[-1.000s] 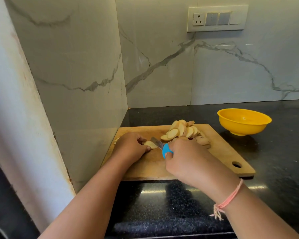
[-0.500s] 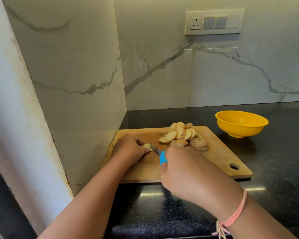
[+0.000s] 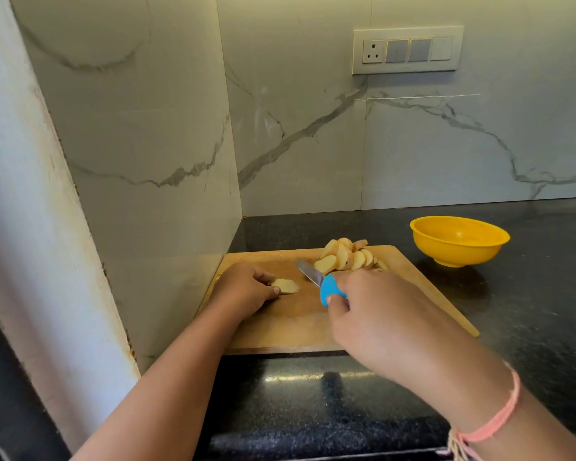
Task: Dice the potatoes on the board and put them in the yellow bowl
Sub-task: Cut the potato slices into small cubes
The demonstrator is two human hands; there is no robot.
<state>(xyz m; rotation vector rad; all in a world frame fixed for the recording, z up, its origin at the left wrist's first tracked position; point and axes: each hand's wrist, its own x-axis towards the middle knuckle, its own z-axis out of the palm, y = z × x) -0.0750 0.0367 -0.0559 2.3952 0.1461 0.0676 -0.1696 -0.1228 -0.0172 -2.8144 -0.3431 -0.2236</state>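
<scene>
**Potato prep: state of bench, head view**

Wall panels (image 3: 313, 144): pale, glossy, marble-look with grey veins; fill the upper half of the frame.
Countertop (image 3: 529, 294): black speckled stone, polished, reflective along the lower edge.
Cutting board (image 3: 280, 327): flat rectangle of light wood, worn surface, at centre frame, tucked into the left corner against the wall.
Right hand (image 3: 379, 321): centre right, fingers wrapped around the knife handle. It covers the board's right half and part of the slice pile.
Left hand (image 3: 246, 291): centre left on the board, fingers curled, thumb and fingertips pinning a single slice (image 3: 286, 286) flat to the wood.
Yellow bowl (image 3: 459, 252): round, smooth plastic, on the countertop at right, just beyond the board's far right corner. The inside shows bare yellow with one glint.
Switch plate (image 3: 408, 50): cream rectangle, upper right on the wall.
Potato slices (image 3: 346, 257): pale ovals, thin brown skin edges, heaped at the board's far edge.
Knife (image 3: 320, 281): short metal blade, blue handle, tip just beside the pile, apart from the single slice.
Bracelet (image 3: 492, 427): pink thread on the right wrist.
</scene>
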